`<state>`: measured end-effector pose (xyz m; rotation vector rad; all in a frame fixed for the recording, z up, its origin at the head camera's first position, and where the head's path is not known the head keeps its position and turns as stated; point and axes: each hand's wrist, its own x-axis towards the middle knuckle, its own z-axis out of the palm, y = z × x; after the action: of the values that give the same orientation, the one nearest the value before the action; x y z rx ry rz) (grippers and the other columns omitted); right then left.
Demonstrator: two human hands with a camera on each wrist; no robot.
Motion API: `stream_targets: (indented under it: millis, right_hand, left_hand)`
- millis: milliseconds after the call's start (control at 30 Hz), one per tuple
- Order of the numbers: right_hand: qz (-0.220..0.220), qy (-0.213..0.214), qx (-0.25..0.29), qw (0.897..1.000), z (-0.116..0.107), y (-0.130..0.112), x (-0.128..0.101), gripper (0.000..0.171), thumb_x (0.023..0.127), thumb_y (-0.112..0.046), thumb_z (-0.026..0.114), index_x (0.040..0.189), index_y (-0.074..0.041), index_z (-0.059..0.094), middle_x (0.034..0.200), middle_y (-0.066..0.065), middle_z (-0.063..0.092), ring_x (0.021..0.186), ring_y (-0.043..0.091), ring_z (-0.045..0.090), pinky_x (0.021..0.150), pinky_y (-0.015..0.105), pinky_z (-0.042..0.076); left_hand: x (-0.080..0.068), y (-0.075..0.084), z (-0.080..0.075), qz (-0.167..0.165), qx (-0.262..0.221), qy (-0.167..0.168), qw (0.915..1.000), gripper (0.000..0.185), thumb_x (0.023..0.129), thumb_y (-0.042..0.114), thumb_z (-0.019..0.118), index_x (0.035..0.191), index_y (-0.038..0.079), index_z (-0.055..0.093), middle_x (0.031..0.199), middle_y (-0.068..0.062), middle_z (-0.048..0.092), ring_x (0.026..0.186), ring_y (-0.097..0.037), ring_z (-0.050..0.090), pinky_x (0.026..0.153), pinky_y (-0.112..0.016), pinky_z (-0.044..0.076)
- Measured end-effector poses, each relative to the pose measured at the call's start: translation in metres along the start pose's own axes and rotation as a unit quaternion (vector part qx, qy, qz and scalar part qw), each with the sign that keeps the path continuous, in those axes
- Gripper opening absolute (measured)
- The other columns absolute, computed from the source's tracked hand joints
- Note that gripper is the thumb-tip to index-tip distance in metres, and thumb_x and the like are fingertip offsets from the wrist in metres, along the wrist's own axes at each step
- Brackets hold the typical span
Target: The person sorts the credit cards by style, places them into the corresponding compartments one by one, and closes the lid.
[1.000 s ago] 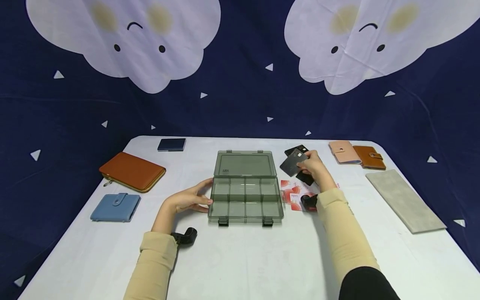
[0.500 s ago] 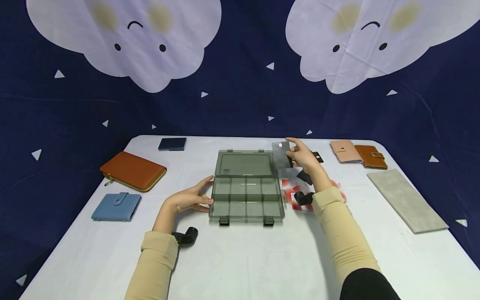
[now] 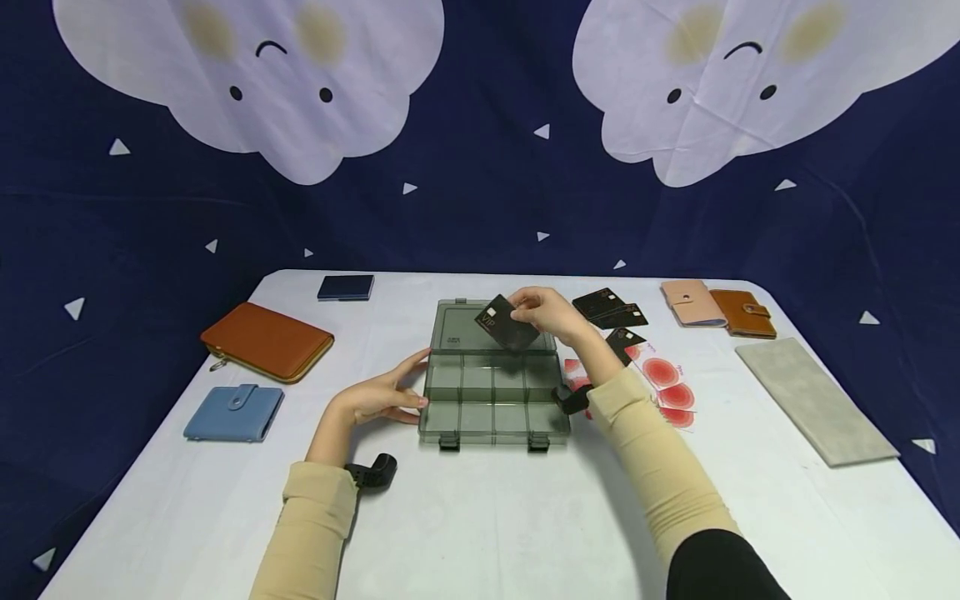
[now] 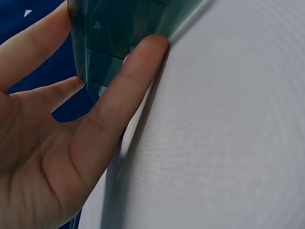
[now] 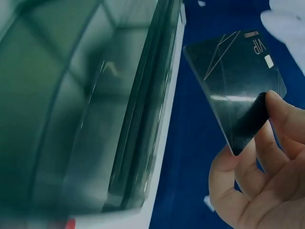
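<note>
A green see-through plastic box [image 3: 468,427] with divided compartments lies with its lid [image 3: 461,318] folded back flat. Along the box's left side, my left hand [image 3: 380,398] touches the wall with mostly straight fingers; the left wrist view has the hand [image 4: 71,138] with fingertips spread along that wall. Over the lid, my right hand [image 3: 549,315] pinches a black VIP card [image 3: 504,323] between thumb and fingers. Seen from the right wrist, the card [image 5: 238,86] is tilted, its printed face towards the camera, beyond the box's edge.
Right of the box lie several black cards [image 3: 619,317] and red-and-white cards [image 3: 663,375], partly behind the right forearm. Farther right are a pink wallet [image 3: 690,303], brown wallet [image 3: 741,314] and grey pouch [image 3: 813,402]. Leftward lie an orange-brown wallet [image 3: 264,342], blue wallet [image 3: 234,414] and dark-blue one [image 3: 346,287].
My right hand has carried the pinched card from the card pile leftward over the lid, and its angle has turned. The left hand stays at the box's side.
</note>
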<state>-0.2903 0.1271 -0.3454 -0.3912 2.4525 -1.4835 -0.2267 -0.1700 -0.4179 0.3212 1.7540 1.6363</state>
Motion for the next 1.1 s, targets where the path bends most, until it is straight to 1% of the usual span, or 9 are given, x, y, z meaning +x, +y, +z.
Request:
stream_targets:
  millis: [67, 167, 267, 333, 533, 733, 800, 967, 1100]
  right_hand:
    - [-0.012, -0.012, -0.021, 1.0, 0.008, -0.005, 0.002, 0.027, 0.09, -0.005, 0.057, 0.115, 0.003, 0.058, 0.099, 0.013, 0.06, 0.074, 0.015, 0.048, 0.057, 0.023, 0.039]
    - [-0.018, -0.033, -0.056, 0.998, 0.02, -0.01, 0.004, 0.028, 0.091, -0.007, 0.056, 0.118, 0.001, 0.058, 0.112, 0.018, 0.058, 0.095, 0.025, 0.055, 0.076, 0.033, 0.048]
    - [-0.018, -0.059, -0.086, 0.994, 0.03, -0.013, 0.006, 0.028, 0.092, -0.007, 0.054, 0.12, -0.001, 0.058, 0.121, 0.019, 0.055, 0.11, 0.032, 0.051, 0.091, 0.045, 0.046]
    - [-0.02, -0.073, -0.099, 0.992, 0.037, -0.014, 0.007, 0.028, 0.092, -0.004, 0.052, 0.119, -0.001, 0.059, 0.12, 0.02, 0.055, 0.11, 0.033, 0.052, 0.091, 0.046, 0.046]
    - [-0.015, -0.092, -0.142, 0.986, 0.058, -0.02, 0.007, 0.034, 0.086, 0.01, 0.046, 0.113, -0.004, 0.063, 0.11, 0.017, 0.061, 0.101, 0.029, 0.057, 0.082, 0.037, 0.052]
    - [-0.017, -0.101, -0.229, 0.968, 0.075, -0.026, 0.004, 0.029, 0.085, 0.012, 0.046, 0.098, -0.005, 0.066, 0.098, 0.011, 0.065, 0.092, 0.023, 0.06, 0.078, 0.032, 0.052]
    - [-0.018, -0.106, -0.244, 0.964, 0.079, -0.027, 0.003, 0.032, 0.084, 0.014, 0.044, 0.095, -0.005, 0.067, 0.095, 0.009, 0.065, 0.088, 0.022, 0.06, 0.078, 0.032, 0.052]
    - [-0.027, -0.112, -0.274, 0.955, 0.082, -0.028, 0.003, 0.035, 0.084, 0.016, 0.044, 0.094, -0.007, 0.068, 0.085, 0.007, 0.064, 0.078, 0.02, 0.058, 0.073, 0.032, 0.052]
    - [-0.038, -0.112, -0.308, 0.944, 0.083, -0.027, 0.004, 0.035, 0.085, 0.014, 0.045, 0.096, -0.008, 0.069, 0.078, 0.004, 0.064, 0.073, 0.018, 0.058, 0.072, 0.03, 0.052]
  left_hand:
    - [0.0, 0.0, 0.0, -0.003, 0.0, 0.001, 1.0, 0.092, 0.087, -0.001, 0.06, 0.15, 0.024, -0.002, 0.154, -0.01, -0.007, 0.085, -0.013, 0.057, 0.088, -0.046, 0.05]
    - [0.0, 0.0, -0.001, -0.004, 0.002, 0.0, 1.0, 0.092, 0.087, 0.0, 0.06, 0.15, 0.023, -0.003, 0.154, -0.01, -0.007, 0.086, -0.014, 0.057, 0.088, -0.046, 0.05]
    - [0.0, 0.0, -0.001, -0.004, 0.002, -0.003, 1.0, 0.092, 0.087, 0.001, 0.06, 0.15, 0.023, -0.004, 0.154, -0.011, -0.007, 0.088, -0.015, 0.057, 0.088, -0.046, 0.05]
    - [0.001, 0.0, -0.001, -0.004, 0.003, -0.005, 1.0, 0.092, 0.087, 0.002, 0.06, 0.149, 0.023, -0.004, 0.153, -0.012, -0.007, 0.088, -0.015, 0.057, 0.088, -0.046, 0.05]
    - [0.0, 0.0, -0.001, -0.003, 0.0, -0.004, 1.0, 0.091, 0.088, 0.001, 0.059, 0.15, 0.023, -0.004, 0.153, -0.013, -0.005, 0.086, -0.014, 0.056, 0.088, -0.046, 0.05]
    - [-0.001, 0.001, -0.001, -0.003, -0.005, -0.001, 1.0, 0.09, 0.088, -0.002, 0.057, 0.15, 0.023, -0.004, 0.153, -0.013, -0.009, 0.085, -0.014, 0.056, 0.088, -0.046, 0.05]
    - [-0.001, 0.001, -0.001, -0.004, -0.006, -0.001, 1.0, 0.09, 0.088, -0.002, 0.057, 0.15, 0.023, -0.004, 0.153, -0.012, -0.009, 0.085, -0.014, 0.056, 0.088, -0.046, 0.05]
    - [-0.001, 0.0, -0.001, -0.003, -0.008, -0.004, 0.9999, 0.091, 0.088, -0.002, 0.057, 0.149, 0.023, -0.005, 0.152, -0.013, -0.007, 0.084, -0.013, 0.056, 0.089, -0.046, 0.05]
    - [-0.001, 0.001, -0.001, -0.003, -0.009, -0.005, 0.9999, 0.09, 0.088, -0.002, 0.057, 0.149, 0.023, -0.005, 0.153, -0.013, -0.006, 0.083, -0.012, 0.055, 0.089, -0.046, 0.05]
